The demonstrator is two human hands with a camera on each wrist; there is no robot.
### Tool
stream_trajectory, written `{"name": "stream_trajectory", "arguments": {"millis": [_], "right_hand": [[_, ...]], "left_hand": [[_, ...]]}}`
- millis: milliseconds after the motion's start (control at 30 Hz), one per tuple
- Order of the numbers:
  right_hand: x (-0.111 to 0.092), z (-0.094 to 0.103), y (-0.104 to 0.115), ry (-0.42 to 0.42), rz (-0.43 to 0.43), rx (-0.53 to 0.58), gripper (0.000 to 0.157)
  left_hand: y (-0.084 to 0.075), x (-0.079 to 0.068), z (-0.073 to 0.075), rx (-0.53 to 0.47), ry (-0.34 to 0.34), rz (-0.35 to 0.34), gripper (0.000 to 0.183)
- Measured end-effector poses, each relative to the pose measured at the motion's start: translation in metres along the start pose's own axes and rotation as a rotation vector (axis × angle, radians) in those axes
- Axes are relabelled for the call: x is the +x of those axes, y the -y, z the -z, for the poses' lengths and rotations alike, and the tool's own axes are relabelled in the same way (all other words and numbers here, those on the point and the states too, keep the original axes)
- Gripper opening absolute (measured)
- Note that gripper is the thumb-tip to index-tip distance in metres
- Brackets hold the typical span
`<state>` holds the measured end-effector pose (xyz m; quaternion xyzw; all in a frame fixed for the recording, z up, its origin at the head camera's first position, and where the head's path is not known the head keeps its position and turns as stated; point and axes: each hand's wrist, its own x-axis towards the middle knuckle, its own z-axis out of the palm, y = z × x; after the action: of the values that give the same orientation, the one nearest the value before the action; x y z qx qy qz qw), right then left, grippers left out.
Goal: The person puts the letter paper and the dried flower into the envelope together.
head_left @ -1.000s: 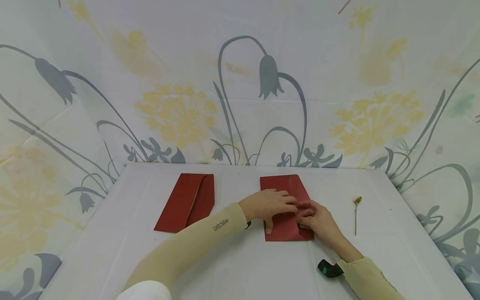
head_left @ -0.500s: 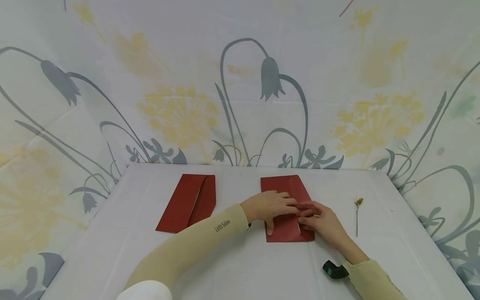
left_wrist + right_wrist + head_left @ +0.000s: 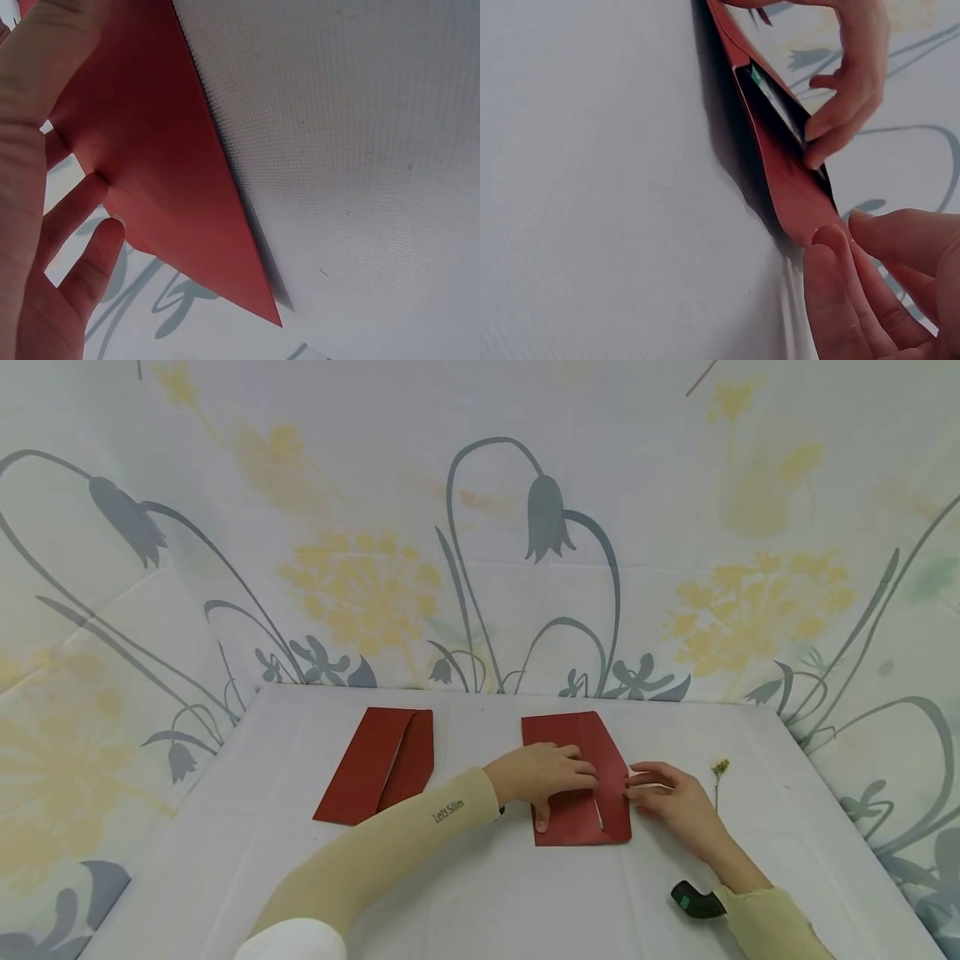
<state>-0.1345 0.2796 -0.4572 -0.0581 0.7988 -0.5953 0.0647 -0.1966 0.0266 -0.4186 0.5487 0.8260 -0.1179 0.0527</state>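
Observation:
A red paper envelope [image 3: 570, 735] lies on the white table, its flap unfolded to the right. My left hand [image 3: 542, 775] rests on it from the left, fingertips at the mouth and thumb lower down on its front. In the right wrist view, the left fingers [image 3: 840, 127] touch the pocket's edge, and something pale with a bit of green [image 3: 761, 81] shows inside. My right hand [image 3: 678, 806] is at the flap's outer edge, fingers loosely extended. Up close, the right thumb and fingertips are right by the flap [image 3: 799, 206].
Another red envelope [image 3: 367, 764] lies to the left, partly behind the left sleeve [image 3: 405, 839]. A small yellow flower on a thin stem [image 3: 720, 768] lies beyond the right hand. A black curved device [image 3: 696, 902] sits by the right sleeve. Floral cloth [image 3: 480, 568] hangs behind the table.
My right hand has drawn back rightward from the envelope's mouth to the flap's outer edge, exposing the flap. The left hand stays on the envelope. The head view has shifted slightly.

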Motion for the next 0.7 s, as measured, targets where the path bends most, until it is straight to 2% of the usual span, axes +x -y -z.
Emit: {"name": "stream_trajectory", "arguments": {"millis": [333,700], "right_hand": [[-0.006,0.03,0.004,-0.102,-0.027,-0.037,0.055],[-0.011,0.053,-0.011,-0.204,-0.025,-0.074,0.054]], "left_hand": [[0.0,0.0,0.001,0.028,-0.003,-0.016,0.094],[-0.003,0.006,0.0,0.08,0.023,-0.031,0.097]]}}
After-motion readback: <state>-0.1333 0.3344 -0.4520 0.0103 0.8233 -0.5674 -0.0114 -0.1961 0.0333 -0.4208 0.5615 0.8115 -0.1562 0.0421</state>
